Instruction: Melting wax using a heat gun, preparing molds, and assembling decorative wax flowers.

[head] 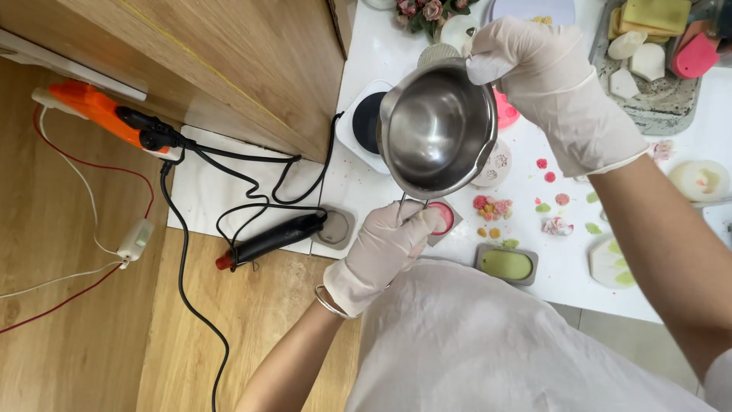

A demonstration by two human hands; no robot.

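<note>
Your right hand (560, 88), gloved in white, is closed around the handle side of a steel melting pot (437, 126), which it holds tilted above the white table (568, 263) with the spout pointing down. The pot's inside looks bare and shiny. Your left hand (385, 248), also gloved, is pinched shut on thin metal tweezers (402, 204) whose tips reach up to the pot's lower rim. Just under that rim sits a small grey mould filled with pink wax (444, 219), right beside your left fingers.

Behind the pot stands a white hot plate with a black disc (366, 123), partly covered by it. A grey tray of wax blocks (656, 95) in yellow, white and pink sits at the far right. Nearer you lies a grey mould filled with green wax (506, 265). To the left, a black heat tool (271, 239) rests at the table's edge, its cord looping away. Small coloured wax flowers (493, 207) are scattered between the moulds.
</note>
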